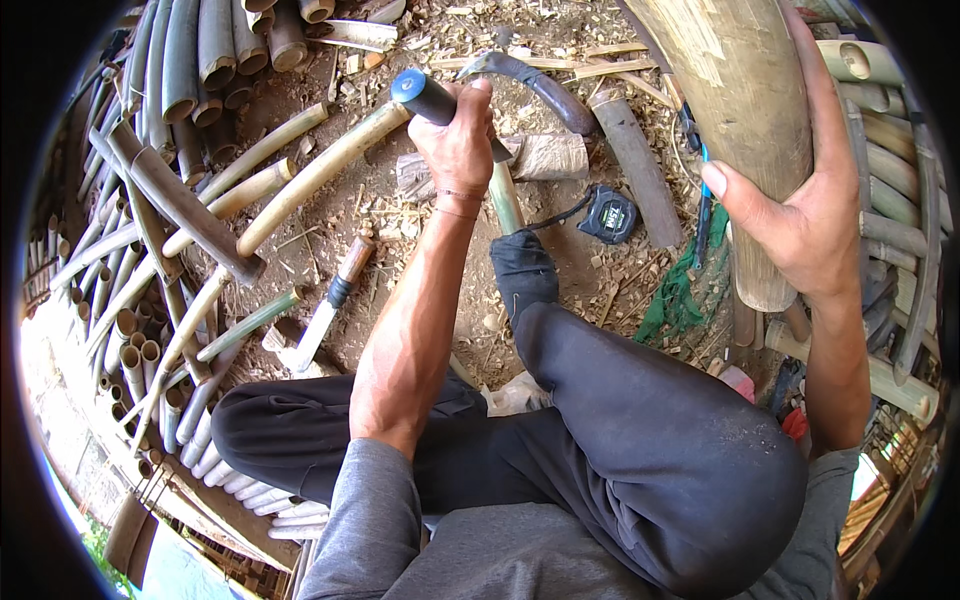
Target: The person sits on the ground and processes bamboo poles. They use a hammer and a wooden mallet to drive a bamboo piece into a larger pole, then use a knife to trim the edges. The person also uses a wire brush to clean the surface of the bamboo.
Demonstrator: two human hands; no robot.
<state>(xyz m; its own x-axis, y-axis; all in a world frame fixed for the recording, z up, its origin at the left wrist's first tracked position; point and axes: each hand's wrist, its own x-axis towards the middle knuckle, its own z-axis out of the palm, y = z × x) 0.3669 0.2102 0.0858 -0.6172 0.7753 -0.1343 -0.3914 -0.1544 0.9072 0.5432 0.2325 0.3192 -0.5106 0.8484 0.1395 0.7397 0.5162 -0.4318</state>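
Observation:
My left hand (458, 145) is wrapped round a dark cylindrical handle (425, 98) with a blue end, held above a short log (555, 158). Below that fist a pale green bamboo piece (505, 195) runs into a black cloth wrapping (524, 270). On the right, my right hand (795, 225) grips a thick, tapering wooden club (750, 100), raised close to the camera; its upper end is cut off by the picture's edge. A curved-blade tool (540, 92) with a dark handle lies just beyond the log.
A black tape measure (607, 215) and a dark wood piece (637, 165) lie on the chip-strewn ground. A wooden-handled knife (335, 300) rests left of my forearm. Bamboo poles (330, 175) are stacked at left, more bamboo (890, 220) at right. Green netting (675, 300) lies near my knee.

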